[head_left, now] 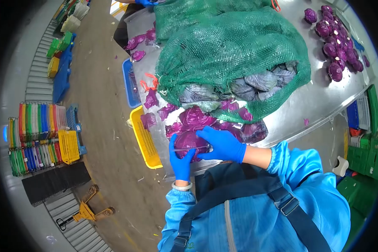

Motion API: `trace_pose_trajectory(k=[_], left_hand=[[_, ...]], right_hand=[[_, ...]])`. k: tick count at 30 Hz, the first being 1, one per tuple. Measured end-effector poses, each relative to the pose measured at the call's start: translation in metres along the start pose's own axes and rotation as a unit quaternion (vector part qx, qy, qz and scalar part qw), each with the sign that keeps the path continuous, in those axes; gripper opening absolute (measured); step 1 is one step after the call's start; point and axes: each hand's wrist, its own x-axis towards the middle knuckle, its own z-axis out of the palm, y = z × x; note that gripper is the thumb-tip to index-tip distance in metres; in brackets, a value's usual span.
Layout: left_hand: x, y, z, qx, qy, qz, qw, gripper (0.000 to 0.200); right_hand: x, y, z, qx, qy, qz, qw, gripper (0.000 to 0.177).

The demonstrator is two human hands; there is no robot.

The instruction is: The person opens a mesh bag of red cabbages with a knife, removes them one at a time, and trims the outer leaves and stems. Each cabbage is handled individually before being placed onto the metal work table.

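Observation:
Near the table's front edge, a purple-red cabbage (185, 142) sits between my two blue-gloved hands. My left hand (181, 163) cups its near left side, thumb and fingers curved round it. From the right, my right hand (223, 145) grips the same cabbage, fingers on top and thumb lower down. A thin, pale, straight strip crosses the cabbage between the hands; I cannot make out what it is. Just beyond lie loose purple cabbage leaves (195, 117). Behind them is a large green mesh sack (235, 54), its opening showing dull grey-purple cabbages (260, 80).
Trimmed purple cabbages (332, 46) are heaped at the metal table's (323, 103) far right. A yellow crate (146, 140) and a blue crate (131, 84) stand along its left side. Another person's gloved hand (146, 2) shows at the top. A yellow pallet jack (85, 211) stands lower left.

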Motion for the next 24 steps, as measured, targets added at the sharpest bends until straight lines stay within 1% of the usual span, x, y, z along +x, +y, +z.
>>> trace_pose_trajectory(k=[2, 5, 8, 9, 12, 15, 17, 18, 20, 21, 22, 24], left_hand=[[0.001, 0.014, 0.001, 0.011, 0.019, 0.012, 1.0, 0.08], [0.0, 0.019, -0.001, 0.051, 0.011, 0.038, 0.998, 0.083], [-0.004, 0.025, 0.007, 0.06, 0.022, 0.038, 0.997, 0.087], [-0.007, 0.023, 0.008, 0.08, 0.03, 0.053, 0.995, 0.088], [-0.013, 0.017, 0.009, 0.132, 0.046, 0.089, 0.986, 0.09], [-0.015, 0.02, 0.013, 0.155, 0.042, 0.106, 0.981, 0.091], [-0.015, 0.018, 0.011, 0.166, 0.045, 0.116, 0.978, 0.089], [-0.014, 0.017, 0.005, 0.097, 0.036, 0.085, 0.991, 0.088], [-0.01, 0.015, -0.01, -0.043, 0.019, 0.021, 0.999, 0.085], [-0.008, 0.014, -0.015, -0.065, 0.004, 0.024, 0.998, 0.086], [-0.004, 0.016, -0.015, -0.077, -0.007, 0.024, 0.997, 0.088], [-0.005, 0.025, -0.015, -0.1, -0.032, 0.015, 0.994, 0.09]], right_hand=[[0.004, 0.006, 0.003, 0.046, 0.048, -0.031, 0.997, 0.065], [0.004, 0.002, -0.005, -0.01, 0.023, -0.049, 0.998, 0.06], [-0.001, -0.002, -0.009, -0.044, -0.014, -0.021, 0.999, 0.056], [-0.002, 0.001, -0.007, -0.031, 0.007, -0.02, 0.999, 0.056], [-0.006, 0.002, -0.002, -0.036, 0.029, -0.008, 0.999, 0.052], [-0.003, 0.008, 0.005, -0.062, 0.003, 0.037, 0.997, 0.04], [0.004, 0.028, -0.005, -0.005, 0.079, 0.108, 0.991, 0.033], [0.007, 0.042, -0.014, 0.025, 0.116, 0.144, 0.982, 0.03], [0.01, 0.078, -0.04, -0.083, 0.179, 0.211, 0.957, 0.025], [0.008, 0.082, -0.053, -0.076, 0.129, 0.21, 0.966, 0.038], [0.009, 0.072, -0.054, -0.049, 0.147, 0.159, 0.975, 0.044], [0.003, 0.031, -0.039, 0.01, 0.175, 0.064, 0.982, 0.055]])
